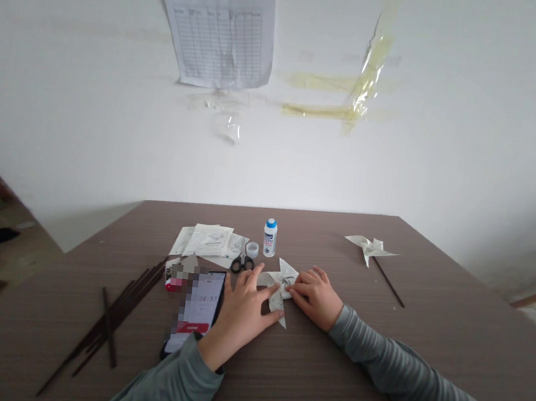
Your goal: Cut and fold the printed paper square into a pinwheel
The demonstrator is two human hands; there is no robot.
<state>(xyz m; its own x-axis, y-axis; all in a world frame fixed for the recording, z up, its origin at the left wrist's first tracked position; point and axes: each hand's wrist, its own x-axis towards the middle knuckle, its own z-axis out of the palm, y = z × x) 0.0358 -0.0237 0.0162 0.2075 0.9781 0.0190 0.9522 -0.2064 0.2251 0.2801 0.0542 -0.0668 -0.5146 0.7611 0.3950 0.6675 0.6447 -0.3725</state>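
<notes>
A folded paper pinwheel [285, 277] lies flat on the brown table [425, 344] in front of me. My left hand [241, 316] rests with fingers spread flat, thumb and forefinger touching the pinwheel's left side. My right hand [318, 295] lies on the pinwheel's right side, fingers curled and pressing on the paper's centre. Both sleeves are grey.
A phone [196, 311] showing a timer lies left of my left hand. Several dark sticks [112, 318] lie further left. Scissors [242, 263], a white glue bottle [270, 237], its cap [252, 248] and paper sheets [208, 242] sit behind. A finished pinwheel on a stick [372, 253] lies at the right.
</notes>
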